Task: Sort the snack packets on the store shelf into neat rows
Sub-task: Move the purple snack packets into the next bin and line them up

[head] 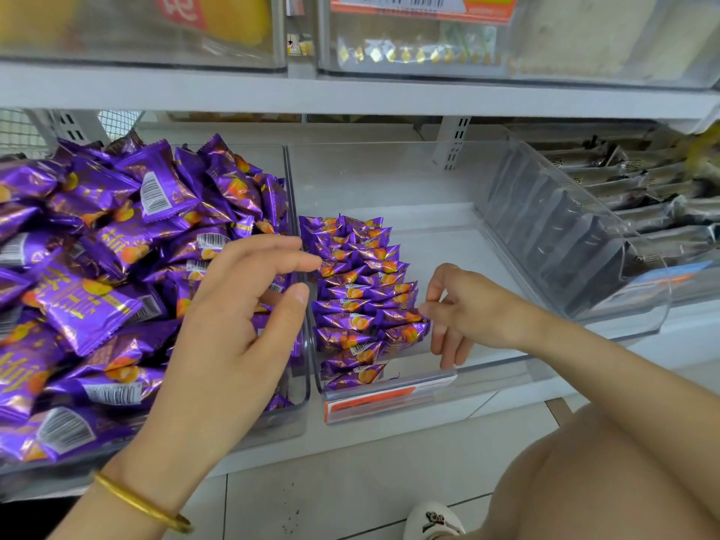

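Observation:
A loose heap of purple snack packets (97, 274) fills the clear bin (288, 418) on the left. In the middle clear bin (389, 399), two neat rows of the same purple packets (358, 298) stand on edge along its left side. My left hand (237, 329) hovers over the wall between the two bins, fingers spread and relaxed, holding nothing. My right hand (456, 313) is inside the middle bin, its fingertips touching the right end of the packet rows.
A third clear bin (584, 243) on the right holds dark wrapped bars. The upper shelf (350, 95) carries more clear bins with price labels. Bare bin floor (448, 247) lies right of the rows. My knee and shoe are at the lower right above the tiled floor.

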`<state>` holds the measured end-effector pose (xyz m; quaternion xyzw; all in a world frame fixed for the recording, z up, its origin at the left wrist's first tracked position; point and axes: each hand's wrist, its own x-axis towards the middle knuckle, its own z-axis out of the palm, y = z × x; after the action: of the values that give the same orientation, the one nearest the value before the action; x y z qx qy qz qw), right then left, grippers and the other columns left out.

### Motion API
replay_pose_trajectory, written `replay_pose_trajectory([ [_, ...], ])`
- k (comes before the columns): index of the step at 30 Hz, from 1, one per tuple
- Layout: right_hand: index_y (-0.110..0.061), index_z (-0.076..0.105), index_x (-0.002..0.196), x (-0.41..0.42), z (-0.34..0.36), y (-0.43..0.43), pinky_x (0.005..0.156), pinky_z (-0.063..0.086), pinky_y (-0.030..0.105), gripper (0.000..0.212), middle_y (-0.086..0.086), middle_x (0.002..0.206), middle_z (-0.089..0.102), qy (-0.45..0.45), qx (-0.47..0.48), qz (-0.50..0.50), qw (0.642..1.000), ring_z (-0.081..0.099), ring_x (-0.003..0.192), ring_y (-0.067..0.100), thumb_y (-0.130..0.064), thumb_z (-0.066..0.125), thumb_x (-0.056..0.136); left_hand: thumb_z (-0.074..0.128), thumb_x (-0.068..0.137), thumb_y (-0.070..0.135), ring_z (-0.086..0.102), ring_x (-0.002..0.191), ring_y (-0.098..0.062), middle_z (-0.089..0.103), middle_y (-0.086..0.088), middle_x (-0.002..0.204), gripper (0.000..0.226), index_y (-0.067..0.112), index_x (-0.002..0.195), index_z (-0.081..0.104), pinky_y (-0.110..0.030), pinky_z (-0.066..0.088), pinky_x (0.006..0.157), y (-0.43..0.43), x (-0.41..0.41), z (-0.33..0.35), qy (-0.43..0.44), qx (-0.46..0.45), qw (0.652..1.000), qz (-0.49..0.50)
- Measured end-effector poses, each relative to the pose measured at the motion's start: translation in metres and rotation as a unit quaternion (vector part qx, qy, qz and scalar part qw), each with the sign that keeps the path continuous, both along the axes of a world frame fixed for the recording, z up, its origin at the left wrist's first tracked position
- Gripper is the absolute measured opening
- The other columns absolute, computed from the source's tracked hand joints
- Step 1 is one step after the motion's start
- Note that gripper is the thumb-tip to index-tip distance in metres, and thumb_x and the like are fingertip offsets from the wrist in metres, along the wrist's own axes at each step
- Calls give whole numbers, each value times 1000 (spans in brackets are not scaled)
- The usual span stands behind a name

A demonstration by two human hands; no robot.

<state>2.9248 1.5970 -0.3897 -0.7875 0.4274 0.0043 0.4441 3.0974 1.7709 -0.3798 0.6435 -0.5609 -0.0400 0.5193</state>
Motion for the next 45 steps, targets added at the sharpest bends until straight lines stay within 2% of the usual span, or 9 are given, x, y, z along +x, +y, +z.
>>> replay_pose_trajectory([
  [8, -8, 44, 96, 14, 34, 10, 43, 45, 32, 7, 14, 58, 64, -185, -77, -23, 979, 57, 41, 28, -7, 51, 94, 47, 84, 22, 51, 108, -3, 53, 11, 112, 24, 24, 101, 64, -14, 41, 87, 8, 18, 12, -61, -11, 995, 80],
  [12, -17, 49, 89, 63, 55, 37, 49, 46, 39, 16, 6, 61, 62, -279, -129, 21, 951, 56, 46, 20, -1, 52, 91, 52, 82, 16, 53, 102, -17, 56, 5, 107, 21, 18, 97, 66, -9, 31, 92, 19, 42, 19, -121, -2, 978, 170],
  [16, -19, 58, 101, 125, 61, 56, 80, 45, 35, 20, -4, 88, 58, -211, -375, 119, 895, 56, 85, 15, -10, 60, 83, 52, 79, 15, 51, 99, -20, 58, -1, 105, 24, 15, 97, 67, -19, 30, 88, 31, 61, 22, -132, 9, 965, 228],
  [19, -21, 40, 134, 164, 63, 59, 95, 42, 42, 56, 8, 128, 45, -110, -474, 155, 860, 43, 118, 31, -26, 64, 84, 56, 83, 11, 48, 99, -19, 56, 0, 105, 19, 14, 98, 67, -26, 36, 86, 38, 67, 21, -113, 4, 965, 237],
  [23, -32, 12, 147, 201, 69, 46, 99, 41, 45, 83, 14, 142, 33, 41, -445, 189, 874, 41, 124, 39, -50, 61, 83, 59, 84, 7, 46, 101, -19, 50, 6, 107, 20, 16, 101, 67, -33, 43, 83, 43, 71, 21, -97, 4, 967, 236],
  [31, -18, 26, 143, 210, 89, 43, 92, 45, 37, 77, 13, 131, 48, 107, -400, 253, 875, 51, 114, 31, -36, 69, 82, 59, 85, 8, 48, 101, -22, 48, 6, 110, 21, 17, 103, 65, -41, 47, 79, 51, 72, 24, -53, -2, 974, 220],
  [35, -19, 33, 136, 204, 90, 46, 67, 55, 39, 70, 11, 118, 46, 64, -330, 252, 908, 59, 87, 31, -28, 73, 79, 58, 85, 9, 50, 93, -24, 49, 3, 111, 21, 17, 103, 65, -37, 46, 78, 51, 71, 24, -51, 5, 975, 217],
  [40, -18, 31, 138, 198, 71, 50, 93, 41, 32, 79, 15, 134, 34, 65, -329, 246, 909, 44, 119, 32, -38, 74, 76, 57, 86, 10, 50, 98, -23, 48, 3, 113, 23, 16, 106, 64, -35, 45, 81, 51, 71, 24, -47, 11, 975, 215],
  [45, -11, 52, 114, 184, 68, 51, 75, 35, 27, 57, 12, 114, 51, -24, -339, 220, 914, 50, 104, 26, -33, 80, 69, 57, 85, 7, 52, 96, -16, 48, 4, 111, 25, 17, 107, 64, -26, 44, 79, 52, 71, 24, -37, 10, 981, 189],
])
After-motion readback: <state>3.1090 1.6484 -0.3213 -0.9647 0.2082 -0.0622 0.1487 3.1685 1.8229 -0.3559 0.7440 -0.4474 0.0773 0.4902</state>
